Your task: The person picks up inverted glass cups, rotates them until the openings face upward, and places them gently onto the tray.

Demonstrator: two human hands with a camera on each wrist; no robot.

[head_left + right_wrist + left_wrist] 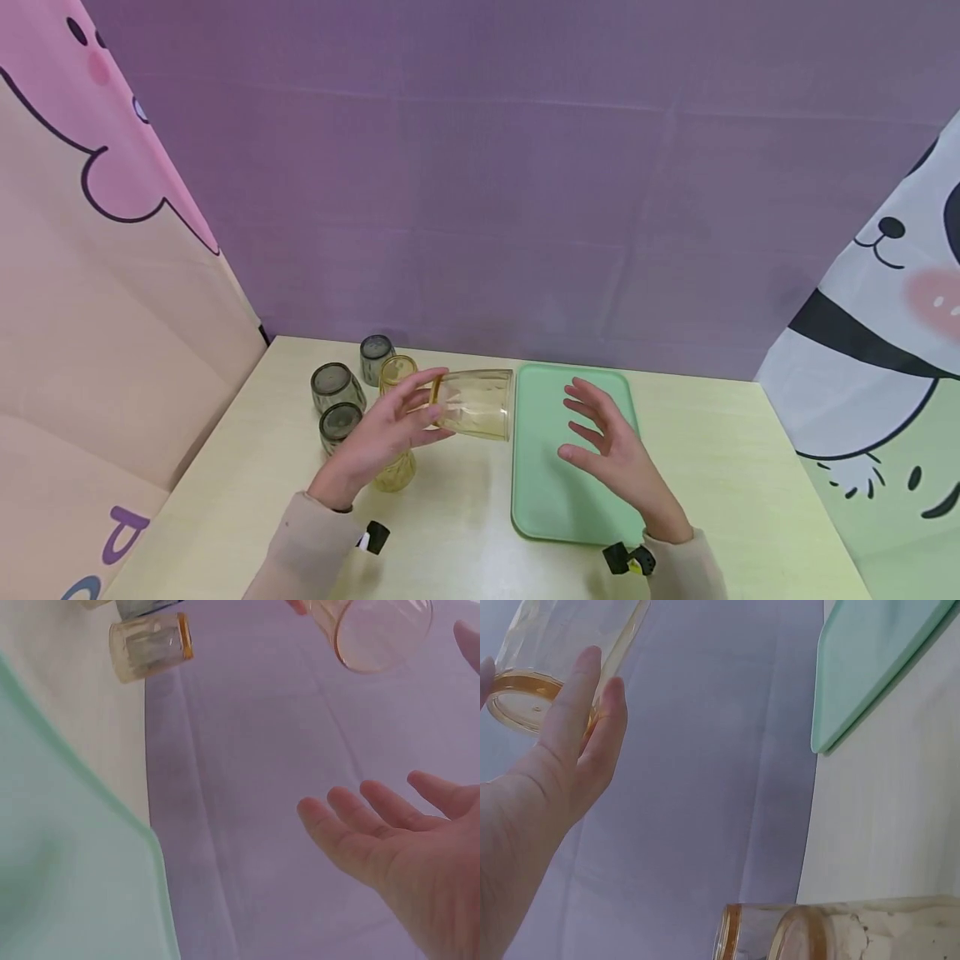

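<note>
My left hand (pixel 390 427) grips a clear amber glass (pixel 476 405) by its base end. The glass lies sideways in the air, its mouth turned to the right, over the gap beside a green tray (pixel 573 500). In the left wrist view, thumb and fingers wrap round the thick amber base of the glass (pixel 562 645). Apart from it, my right hand (pixel 618 458) hovers above the tray with fingers spread and slightly bent, holding nothing. The right wrist view shows that hand (pixel 405 840) with its palm facing the glass mouth (pixel 382 634).
Left of the tray, grey glasses (pixel 336 386) stand upside down on the pale table (pixel 450 533). Amber glasses (pixel 396 473) stand near them, partly behind my left hand. A purple cloth (pixel 525 208) hangs at the back, with printed cloths at both sides.
</note>
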